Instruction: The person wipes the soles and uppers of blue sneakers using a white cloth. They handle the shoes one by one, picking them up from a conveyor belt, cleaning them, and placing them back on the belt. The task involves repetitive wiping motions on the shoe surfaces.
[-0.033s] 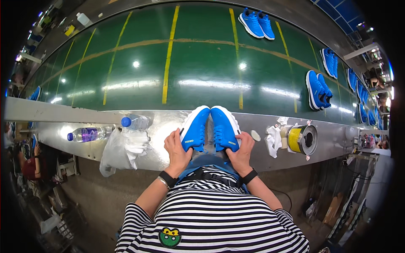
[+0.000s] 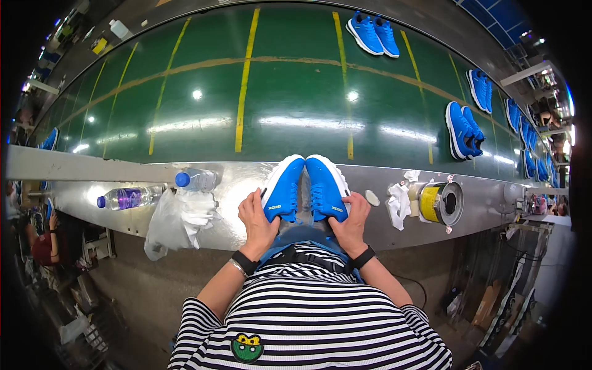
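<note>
A pair of blue sneakers with white soles lies on the metal ledge in front of me, toes pointing away and touching at the far end. My left hand [image 2: 258, 220] grips the left sneaker [image 2: 283, 190] along its outer side near the heel. On the other side, my right hand [image 2: 352, 221] holds the right sneaker [image 2: 325, 188] the same way, with the thumb near the heel end. The laces of both face inward, toward the gap between them. Each hand is closed on its own shoe, and the undersides are mostly hidden.
Beyond the metal ledge [image 2: 240, 179] runs a green conveyor belt [image 2: 296, 92] with yellow lines, carrying more blue sneakers [image 2: 462, 129]. Left on the ledge are two plastic bottles and a white plastic bag [image 2: 163, 225]. To the right stand crumpled paper [image 2: 398, 206] and a yellow-labelled tin [image 2: 441, 203].
</note>
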{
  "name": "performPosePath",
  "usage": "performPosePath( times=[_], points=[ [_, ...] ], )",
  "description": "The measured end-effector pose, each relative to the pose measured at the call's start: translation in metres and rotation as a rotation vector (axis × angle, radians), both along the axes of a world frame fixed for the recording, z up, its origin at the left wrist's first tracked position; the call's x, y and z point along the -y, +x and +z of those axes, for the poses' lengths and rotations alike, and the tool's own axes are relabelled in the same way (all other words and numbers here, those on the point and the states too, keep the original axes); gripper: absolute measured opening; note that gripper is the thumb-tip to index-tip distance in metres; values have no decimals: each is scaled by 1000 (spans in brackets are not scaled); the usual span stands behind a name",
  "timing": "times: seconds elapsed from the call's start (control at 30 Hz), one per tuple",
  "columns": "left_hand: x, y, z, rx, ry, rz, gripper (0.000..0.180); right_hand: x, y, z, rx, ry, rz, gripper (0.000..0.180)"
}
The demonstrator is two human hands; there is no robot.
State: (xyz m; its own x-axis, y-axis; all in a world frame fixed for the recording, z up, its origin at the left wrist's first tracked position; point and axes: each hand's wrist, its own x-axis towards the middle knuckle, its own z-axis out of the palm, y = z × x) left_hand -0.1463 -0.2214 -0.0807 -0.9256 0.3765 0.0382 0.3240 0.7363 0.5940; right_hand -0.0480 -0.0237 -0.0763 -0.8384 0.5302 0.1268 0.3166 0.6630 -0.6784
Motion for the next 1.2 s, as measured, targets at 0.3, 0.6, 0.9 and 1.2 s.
performPosePath(
  times=[0.3,0.6,0.9,1.2],
  points=[
    [-15,11,-2,156,-79,-206,86,2,2,-3,94,-76,122,52],
    [-4,-8,-22,382,243,1,57,-26,24,-32,-48,-539,-173,21],
    [3,-32,-45,728,371,-36,54,-41,-3,-38,200,-823,141,46],
    [-4,-46,-37,942,426,26,57,-43,-8,-31,97,-1248,-109,47]
  ],
)
